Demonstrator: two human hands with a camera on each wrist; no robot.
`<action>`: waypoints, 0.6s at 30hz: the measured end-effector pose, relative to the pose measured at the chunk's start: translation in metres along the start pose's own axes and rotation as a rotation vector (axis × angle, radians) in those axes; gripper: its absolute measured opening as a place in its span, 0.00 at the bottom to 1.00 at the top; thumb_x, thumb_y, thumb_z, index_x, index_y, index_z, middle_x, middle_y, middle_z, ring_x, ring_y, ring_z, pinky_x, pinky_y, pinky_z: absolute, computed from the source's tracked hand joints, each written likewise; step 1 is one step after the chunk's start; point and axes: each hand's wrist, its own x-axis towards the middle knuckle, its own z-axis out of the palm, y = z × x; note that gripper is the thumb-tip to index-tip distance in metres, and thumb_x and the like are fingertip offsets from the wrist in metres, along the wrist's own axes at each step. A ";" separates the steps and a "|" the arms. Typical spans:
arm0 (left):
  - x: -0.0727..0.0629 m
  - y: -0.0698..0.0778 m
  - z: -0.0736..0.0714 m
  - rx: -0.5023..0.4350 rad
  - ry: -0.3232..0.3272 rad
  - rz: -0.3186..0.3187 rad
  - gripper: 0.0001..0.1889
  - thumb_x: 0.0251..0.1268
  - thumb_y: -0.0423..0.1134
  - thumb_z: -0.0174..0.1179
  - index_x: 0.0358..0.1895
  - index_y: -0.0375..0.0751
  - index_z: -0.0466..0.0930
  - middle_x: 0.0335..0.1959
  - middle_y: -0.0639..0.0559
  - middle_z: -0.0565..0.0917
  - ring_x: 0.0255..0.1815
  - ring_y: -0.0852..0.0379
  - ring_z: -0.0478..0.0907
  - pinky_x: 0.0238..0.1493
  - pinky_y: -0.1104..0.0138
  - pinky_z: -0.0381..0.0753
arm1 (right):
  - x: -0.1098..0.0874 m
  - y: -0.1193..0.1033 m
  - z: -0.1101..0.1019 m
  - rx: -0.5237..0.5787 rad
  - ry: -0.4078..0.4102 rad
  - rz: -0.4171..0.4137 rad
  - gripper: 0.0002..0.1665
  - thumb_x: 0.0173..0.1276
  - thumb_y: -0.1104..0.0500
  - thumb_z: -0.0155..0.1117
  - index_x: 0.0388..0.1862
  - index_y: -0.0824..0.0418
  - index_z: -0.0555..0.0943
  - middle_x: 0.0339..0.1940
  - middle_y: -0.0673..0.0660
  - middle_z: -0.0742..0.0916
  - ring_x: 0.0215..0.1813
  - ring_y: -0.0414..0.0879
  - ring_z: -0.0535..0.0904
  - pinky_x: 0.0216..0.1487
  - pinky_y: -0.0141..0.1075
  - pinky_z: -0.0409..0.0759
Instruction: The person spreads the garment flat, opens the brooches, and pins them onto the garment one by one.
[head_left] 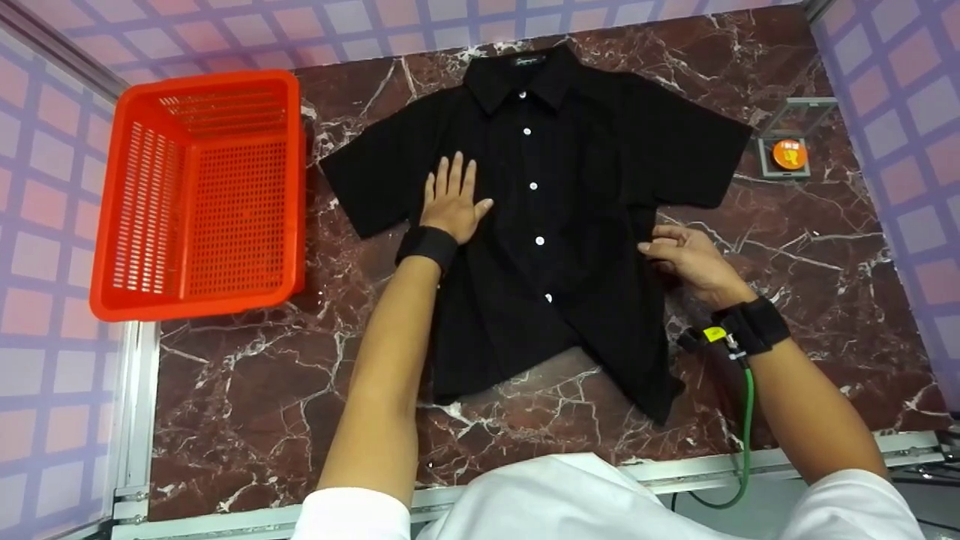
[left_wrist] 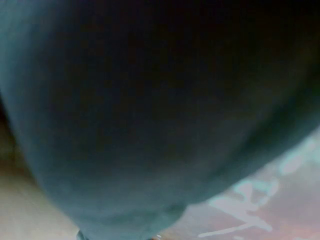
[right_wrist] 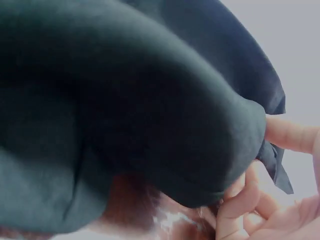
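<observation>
A black short-sleeved shirt (head_left: 517, 217) with white buttons lies front up, its collar at the far side and its hem uneven, dipping to a point at the right. My left hand (head_left: 454, 202) rests flat on the shirt's left chest with its fingers straight. At the shirt's right side, below the sleeve, my right hand (head_left: 694, 259) pinches the edge between thumb and fingers. The right wrist view shows the cloth (right_wrist: 200, 125) bulging up beside the fingers (right_wrist: 240, 205). Dark blurred cloth (left_wrist: 150, 110) fills most of the left wrist view.
An orange-red plastic basket (head_left: 294, 187) stands at the left of the dark red marbled table (head_left: 247, 420). Beyond the right sleeve sits a small clear-lidded case (head_left: 766, 166) with an orange round piece (head_left: 790, 154). Checked walls border the table; a green cable (head_left: 748, 427) hangs from the right wrist.
</observation>
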 end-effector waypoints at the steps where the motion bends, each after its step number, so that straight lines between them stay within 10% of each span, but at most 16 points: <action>1: 0.000 0.000 0.000 0.000 0.002 0.000 0.39 0.81 0.58 0.37 0.83 0.43 0.35 0.83 0.44 0.34 0.82 0.44 0.28 0.78 0.50 0.30 | -0.001 0.000 -0.001 0.012 0.000 -0.002 0.24 0.69 0.67 0.67 0.60 0.71 0.70 0.37 0.51 0.90 0.36 0.39 0.84 0.34 0.28 0.79; 18: -0.001 0.001 -0.001 0.003 -0.006 0.000 0.38 0.81 0.58 0.36 0.83 0.43 0.35 0.83 0.44 0.33 0.82 0.44 0.27 0.78 0.50 0.30 | -0.020 0.007 -0.026 0.205 -0.015 -0.052 0.15 0.76 0.71 0.52 0.58 0.66 0.66 0.35 0.54 0.86 0.32 0.43 0.84 0.33 0.35 0.83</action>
